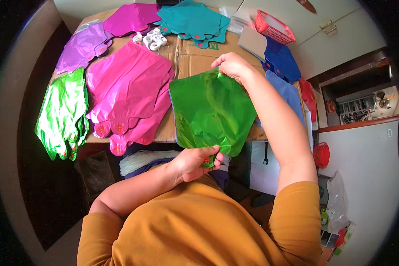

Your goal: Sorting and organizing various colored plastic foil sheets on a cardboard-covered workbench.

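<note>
A flat, shiny green foil piece (pixel 208 106), many-sided and shaped like an uninflated foil balloon, is stretched between my hands at the table's near edge. My left hand (pixel 191 163) is closed on its lower end, thumb on top, by a small tab with a red mark. At the far right corner my right hand (pixel 233 65) pinches the foil between thumb and fingers. A thin bluish edge shows along its left side; what lies under it is hidden. To the left is a stack of pink foil pieces (pixel 131 84) with rounded, red-marked tabs.
Cardboard (pixel 195 48) covers the table. Around it lie light green (pixel 63 111), lilac (pixel 82 48), magenta (pixel 131 18), teal (pixel 193 20), dark blue (pixel 281 55) and light blue (pixel 288 95) foil stacks. White ribbon rolls (pixel 153 39) and a red basket (pixel 275 27) sit farther back.
</note>
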`<state>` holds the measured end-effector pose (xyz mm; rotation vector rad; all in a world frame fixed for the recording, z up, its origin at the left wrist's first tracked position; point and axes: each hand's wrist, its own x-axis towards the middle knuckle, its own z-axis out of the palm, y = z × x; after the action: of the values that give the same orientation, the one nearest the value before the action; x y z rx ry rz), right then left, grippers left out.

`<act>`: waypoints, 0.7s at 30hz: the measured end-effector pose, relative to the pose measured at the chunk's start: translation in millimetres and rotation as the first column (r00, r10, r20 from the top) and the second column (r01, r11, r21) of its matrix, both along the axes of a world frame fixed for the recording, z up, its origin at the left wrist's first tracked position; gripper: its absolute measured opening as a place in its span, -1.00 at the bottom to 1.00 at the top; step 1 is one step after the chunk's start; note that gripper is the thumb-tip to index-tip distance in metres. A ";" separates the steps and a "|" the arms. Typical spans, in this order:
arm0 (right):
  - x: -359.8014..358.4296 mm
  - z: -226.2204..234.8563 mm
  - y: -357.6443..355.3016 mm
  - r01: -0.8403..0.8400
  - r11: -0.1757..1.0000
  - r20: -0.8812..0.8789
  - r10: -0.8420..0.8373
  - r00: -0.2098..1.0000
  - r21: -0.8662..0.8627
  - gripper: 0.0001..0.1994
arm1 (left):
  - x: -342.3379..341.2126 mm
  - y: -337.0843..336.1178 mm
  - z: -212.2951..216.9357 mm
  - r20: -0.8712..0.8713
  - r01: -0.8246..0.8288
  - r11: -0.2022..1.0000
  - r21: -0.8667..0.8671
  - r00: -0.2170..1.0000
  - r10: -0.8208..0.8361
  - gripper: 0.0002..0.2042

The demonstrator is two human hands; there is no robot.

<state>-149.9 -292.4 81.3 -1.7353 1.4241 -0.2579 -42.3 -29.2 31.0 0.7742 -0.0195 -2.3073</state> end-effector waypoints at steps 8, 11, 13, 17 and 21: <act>-2.5 29.4 -2.5 -0.093 0.995 0.017 0.093 0.996 0.023 -0.73 | 9.5 3.8 -6.9 0.107 -0.007 1.000 -0.012 0.994 0.009 -0.92; -4.0 25.5 -2.2 -0.116 0.993 -0.021 0.115 0.993 -0.011 -0.73 | 14.0 1.9 -7.4 0.148 0.021 1.000 -0.007 0.989 -0.020 -0.93; -2.4 23.8 1.6 -0.084 0.996 0.004 0.084 0.996 0.031 -0.75 | 16.5 1.3 -13.7 0.130 0.043 0.999 -0.008 0.991 -0.042 -0.91; -22.0 -0.4 -12.3 -0.024 0.986 0.173 -0.005 0.985 0.163 -0.73 | 13.0 1.5 -11.6 0.093 0.065 0.997 -0.033 0.994 -0.062 -0.89; -28.1 11.8 -4.6 0.066 0.934 0.148 -0.125 0.981 0.351 -0.72 | 11.5 3.9 -5.4 0.107 0.046 0.999 0.004 0.993 -0.047 -0.90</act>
<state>-178.0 -297.1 93.1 -1.3295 1.3409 -0.1881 -30.7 -25.3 25.6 0.9065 -0.0854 -2.3071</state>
